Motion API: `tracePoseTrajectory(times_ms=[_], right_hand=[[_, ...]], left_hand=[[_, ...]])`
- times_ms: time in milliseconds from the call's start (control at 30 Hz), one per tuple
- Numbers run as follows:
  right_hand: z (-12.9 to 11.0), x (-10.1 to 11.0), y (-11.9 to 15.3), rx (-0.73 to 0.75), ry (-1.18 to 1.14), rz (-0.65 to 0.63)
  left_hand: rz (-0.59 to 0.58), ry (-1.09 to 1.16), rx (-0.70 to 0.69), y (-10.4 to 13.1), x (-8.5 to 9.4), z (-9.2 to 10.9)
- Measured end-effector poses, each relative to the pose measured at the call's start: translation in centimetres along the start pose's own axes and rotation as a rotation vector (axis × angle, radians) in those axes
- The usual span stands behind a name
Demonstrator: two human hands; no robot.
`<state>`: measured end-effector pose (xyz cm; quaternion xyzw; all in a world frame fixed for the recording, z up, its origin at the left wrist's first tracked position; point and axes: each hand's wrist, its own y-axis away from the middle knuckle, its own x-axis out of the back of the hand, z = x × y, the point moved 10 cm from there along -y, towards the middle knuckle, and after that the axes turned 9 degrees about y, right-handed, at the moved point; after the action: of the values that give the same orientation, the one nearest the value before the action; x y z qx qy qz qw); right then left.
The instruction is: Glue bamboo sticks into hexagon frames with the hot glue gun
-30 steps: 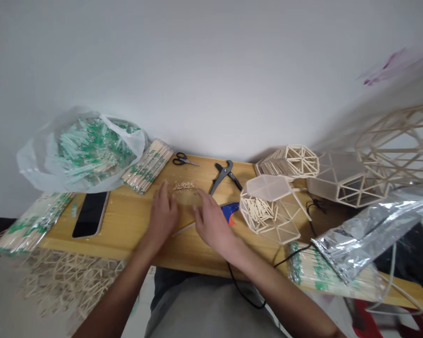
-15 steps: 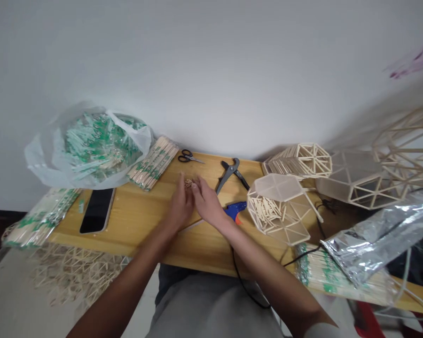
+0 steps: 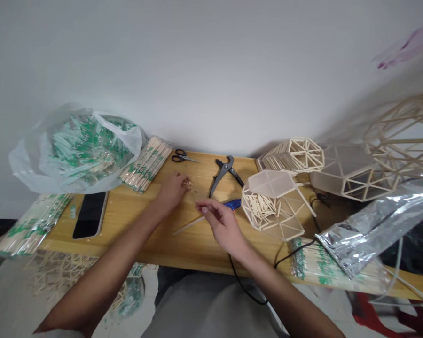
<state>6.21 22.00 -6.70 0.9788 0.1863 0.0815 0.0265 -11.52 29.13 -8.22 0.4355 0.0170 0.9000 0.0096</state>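
My left hand (image 3: 171, 191) is curled at a little heap of small wood bits (image 3: 187, 184), its fingers closed about them. Whether some lie in the palm cannot be seen. To the right, my right hand (image 3: 223, 221) hovers low over the table with thumb and forefinger pinched; anything between them is too small to make out. Just beyond that hand is a blue glue gun (image 3: 233, 204), partly covered by it. A thin whitish stick (image 3: 188, 226) lies left of my right fingers. Dark-handled cutting pliers (image 3: 223, 172) rest open behind, and black-handled scissors (image 3: 184, 156) lie farther back.
A hexagonal stick frame (image 3: 285, 230) holding short cut sticks stands right, with more stick frames (image 3: 305, 152) behind. Left are a phone (image 3: 90, 215), packed sticks (image 3: 146, 164) and a plastic bag (image 3: 28, 162) of wrappers. A black cable (image 3: 296, 247) crosses the front edge near silver foil packaging (image 3: 373, 234).
My hands, together over the wood bits before, have parted. The right has drawn back toward me and to the right with a pinch; the left has shifted left, staying at the bits.
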Motion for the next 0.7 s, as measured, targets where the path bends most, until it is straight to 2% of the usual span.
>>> tracePoseTrajectory(times_ms=[233,467,600,700], right_hand=[[-0.1,1.3,2.3,-0.046,-0.012,-0.022],[0.6,2.0,3.6,-0.073,-0.010,-0.046],[1.6,2.5,3.6,-0.094,-0.040,-0.038],[2.1,2.6,3.6,-0.103,-0.054,-0.040]], left_hand=[[-0.104,-0.003,0.046,-1.8,-0.2,0.1],[-0.110,0.017,0.120,-2.4,0.6,-0.2],[-0.059,0.042,0.154,-2.0,2.7,-0.4],[-0.011,0.058,0.172,-1.1,6.0,-0.3]])
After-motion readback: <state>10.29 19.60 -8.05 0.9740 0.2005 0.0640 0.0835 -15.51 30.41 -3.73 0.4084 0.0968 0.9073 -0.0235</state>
